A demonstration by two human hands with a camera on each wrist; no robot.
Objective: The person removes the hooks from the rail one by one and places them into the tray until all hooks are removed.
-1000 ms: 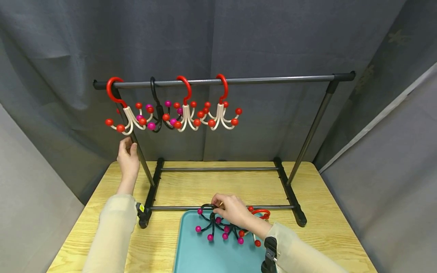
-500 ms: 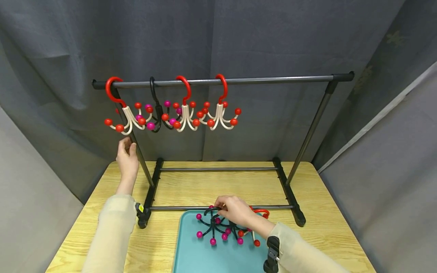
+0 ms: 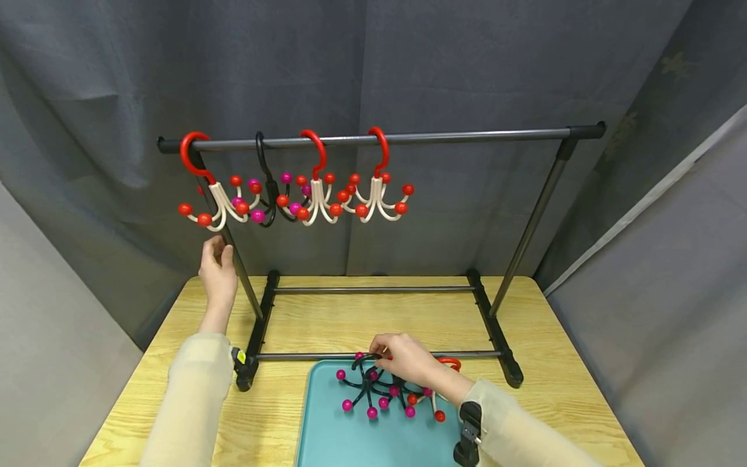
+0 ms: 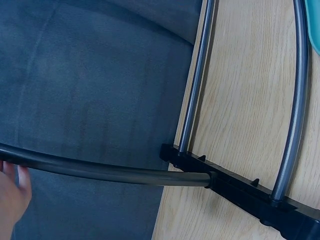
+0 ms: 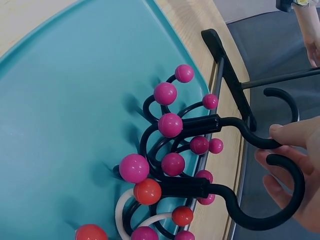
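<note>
My right hand point(image 3: 405, 359) pinches the hook of a black claw hanger point(image 5: 202, 126) with magenta balls, thumb and fingers meeting on the curve in the right wrist view. The hanger's balled arms stay low over the blue-green tray point(image 3: 350, 447). Tangled close beside it is a second black hanger point(image 5: 185, 188), its hook passing in front of my fingers. A white hanger with red balls and a red hook point(image 3: 449, 363) lies partly hidden under my right wrist. My left hand point(image 3: 218, 269) holds the rack's left upright point(image 4: 115, 171), fingers curled at the tube.
Along the rack's top bar point(image 3: 467, 137) hang a black hanger point(image 3: 272, 188) and three white ones with red hooks, all on the left half. The rack's feet and lower bars point(image 3: 373, 290) stand on the wooden table point(image 3: 373, 318). Grey curtains surround it.
My right hand has shifted slightly right, drawing the black hanger with it and turning its arms a little. My left hand stays at the upright.
</note>
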